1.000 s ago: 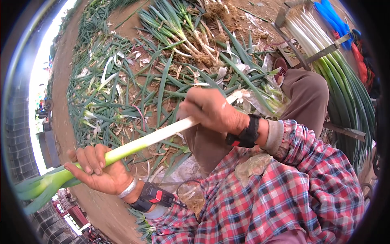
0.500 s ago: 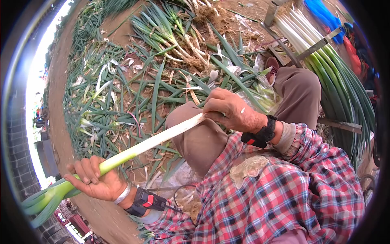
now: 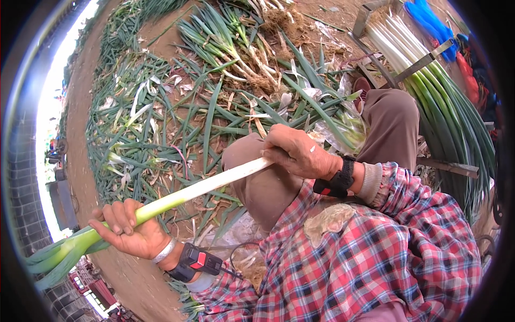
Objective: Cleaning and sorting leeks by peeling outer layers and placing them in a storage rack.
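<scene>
One long green onion [image 3: 193,190] slants across in front of me, its white end up to the right and its green leaves down to the left. Where white turns to green, my left hand [image 3: 131,228] is wrapped around the stalk. The fingers of my right hand [image 3: 300,153] are closed on the white root end, above my knee; the fingertips and the very tip are hidden. A small pale scrap sticks to the back of that hand.
Stripped leaves [image 3: 139,134] and pale skins litter the ground ahead. Beyond them lies a pile of untrimmed green onions [image 3: 230,48] with roots. At the right, a metal rack [image 3: 424,63] holds a thick bundle of cleaned onions [image 3: 445,102]. A blue plastic bag [image 3: 432,24] lies behind it.
My right hand has shifted slightly down and left along with the root end. My left hand has risen a little, still around the stalk.
</scene>
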Available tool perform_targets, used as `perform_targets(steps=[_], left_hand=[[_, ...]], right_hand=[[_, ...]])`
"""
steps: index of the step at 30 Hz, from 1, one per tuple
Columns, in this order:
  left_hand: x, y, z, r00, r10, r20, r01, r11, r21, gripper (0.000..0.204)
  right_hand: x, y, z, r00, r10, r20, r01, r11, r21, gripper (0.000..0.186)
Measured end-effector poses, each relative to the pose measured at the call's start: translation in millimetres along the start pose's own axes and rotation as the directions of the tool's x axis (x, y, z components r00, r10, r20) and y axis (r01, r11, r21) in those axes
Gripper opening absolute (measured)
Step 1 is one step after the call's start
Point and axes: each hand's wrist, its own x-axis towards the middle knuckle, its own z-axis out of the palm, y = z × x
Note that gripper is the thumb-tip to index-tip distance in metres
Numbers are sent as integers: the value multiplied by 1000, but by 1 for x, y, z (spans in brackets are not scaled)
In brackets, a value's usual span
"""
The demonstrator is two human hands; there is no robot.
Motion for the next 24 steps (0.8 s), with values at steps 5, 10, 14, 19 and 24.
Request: perform_targets(steps=[5, 10, 14, 19, 24], left_hand=[[-2, -4, 14, 996, -33, 81, 31, 999, 22, 40], [-11, -19, 26, 998, -34, 54, 28, 992, 122, 73], [-18, -38, 53, 995, -59, 74, 57, 998, 26, 74], [-21, -54, 82, 993, -14, -117, 33, 985, 167, 43], [-16, -66, 97, 997, 76, -29, -58, 916, 398, 31]], right_hand=[[8, 39, -10, 949, 181, -257, -233, 955, -187, 7], [61, -40, -12, 999, 45, -26, -38, 971, 235, 22], [95, -109, 13, 979, -182, 97, 143, 939, 314, 31], [99, -112, 13, 986, -164, 31, 142, 924, 354, 27], [100, -107, -2, 990, -127, 68, 92, 922, 376, 28]])
